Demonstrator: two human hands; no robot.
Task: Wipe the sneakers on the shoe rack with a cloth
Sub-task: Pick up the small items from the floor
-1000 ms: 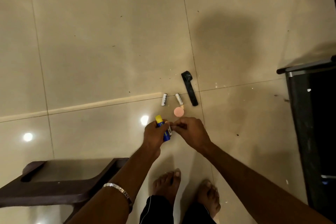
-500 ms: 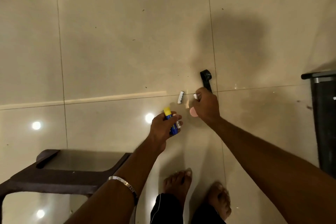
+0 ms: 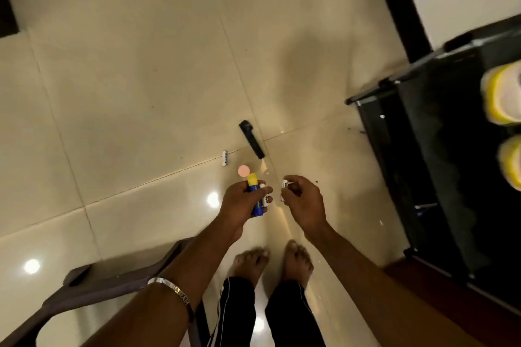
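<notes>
Now both hands curled: left hand gripping blue-yellow tube, right hand pinching battery.

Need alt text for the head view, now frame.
Person standing on a tiled floor, left hand gripping a blue-and-yellow tube plus a battery, right hand pinching another battery. On the floor lie one battery, a pink disc, a black strip.

Both arms reach out and down in front of the body. The left hand is curled round a blue and yellow stick and a small white battery. The right hand pinches another battery in its fingertips. A silver band sits on the left wrist. Two bare feet stand side by side below.
</notes>
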